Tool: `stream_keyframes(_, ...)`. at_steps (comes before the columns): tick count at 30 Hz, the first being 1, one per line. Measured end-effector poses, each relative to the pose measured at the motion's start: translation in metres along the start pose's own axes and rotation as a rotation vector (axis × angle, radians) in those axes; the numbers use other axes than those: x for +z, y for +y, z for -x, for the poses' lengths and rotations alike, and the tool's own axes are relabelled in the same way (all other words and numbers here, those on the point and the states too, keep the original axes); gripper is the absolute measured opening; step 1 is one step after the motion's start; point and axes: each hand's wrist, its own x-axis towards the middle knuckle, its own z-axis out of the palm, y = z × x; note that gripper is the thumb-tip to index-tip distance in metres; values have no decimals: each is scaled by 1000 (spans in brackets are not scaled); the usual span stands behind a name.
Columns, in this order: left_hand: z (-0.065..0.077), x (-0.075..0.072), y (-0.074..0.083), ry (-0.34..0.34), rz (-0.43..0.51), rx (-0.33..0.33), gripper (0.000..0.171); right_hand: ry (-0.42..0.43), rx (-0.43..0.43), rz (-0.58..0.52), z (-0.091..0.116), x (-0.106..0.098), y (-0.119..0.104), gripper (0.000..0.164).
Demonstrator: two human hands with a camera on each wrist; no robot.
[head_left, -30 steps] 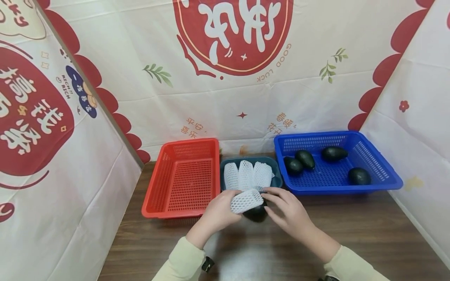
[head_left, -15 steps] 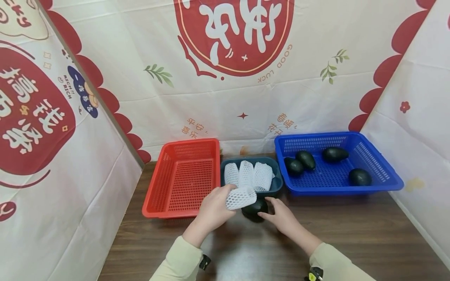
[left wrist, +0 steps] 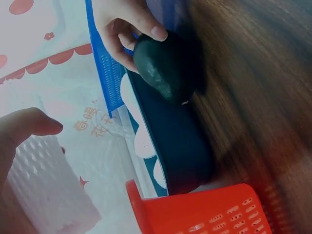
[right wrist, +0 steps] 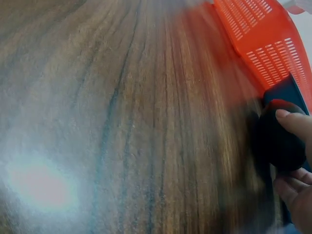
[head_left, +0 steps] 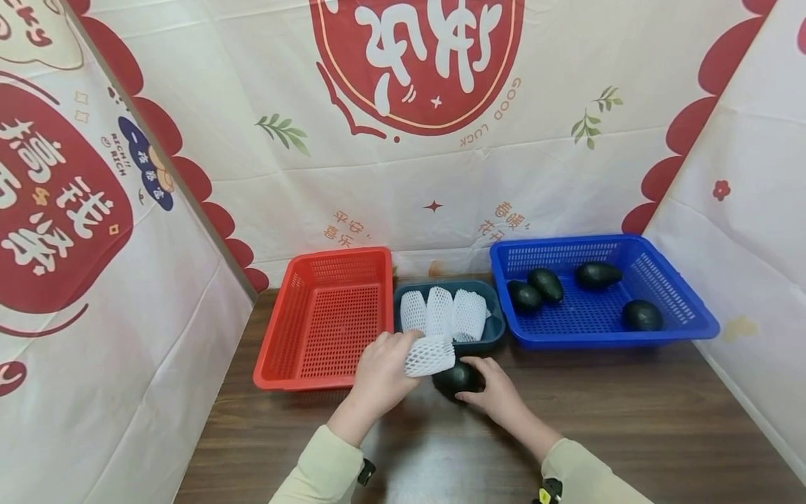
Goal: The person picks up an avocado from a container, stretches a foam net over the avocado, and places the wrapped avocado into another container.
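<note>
In the head view my left hand [head_left: 383, 371] holds a white foam net sleeve [head_left: 430, 355] by one end, in front of the dark teal tray. The same sleeve [left wrist: 51, 187] hangs at the lower left of the left wrist view, below the thumb. My right hand [head_left: 497, 392] grips a dark green avocado [head_left: 455, 379], thumb on the near side and fingers on the far side. That avocado [left wrist: 163, 68] is bare and apart from the sleeve. The right wrist view shows the avocado [right wrist: 280, 139] as a dark shape between thumb and fingers.
Behind the hands, the dark teal tray [head_left: 494, 336] holds several white foam net sleeves [head_left: 469, 315]. To its left stands a red basket [head_left: 343, 329] with nothing visible inside. The blue basket [head_left: 604, 341] at right contains several avocados [head_left: 598, 275]. Cloth-covered walls [head_left: 434, 175] enclose the brown tabletop [head_left: 598, 413].
The left hand has drawn the sleeve slightly left, off the avocado. My right hand has let go of the sleeve's edge, moved down and left, and taken hold of the avocado.
</note>
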Motion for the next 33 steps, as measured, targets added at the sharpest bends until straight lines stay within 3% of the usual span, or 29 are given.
stream_keyframes(6,1,3,-2,19,-37,34,50,8,-5,-49,5,-5,-2,62)
stream_keyframes(13,-7,-1,-8,117,-126,84,43,29,-93,-105,9,-31,-12,61)
stream_keyframes(23,-4,-7,-13,104,-123,61,46,47,-169,-174,20,-74,-50,60)
stream_keyframes(33,-2,-4,-13,185,-150,108,37,63,-129,-375,32,-99,-79,60)
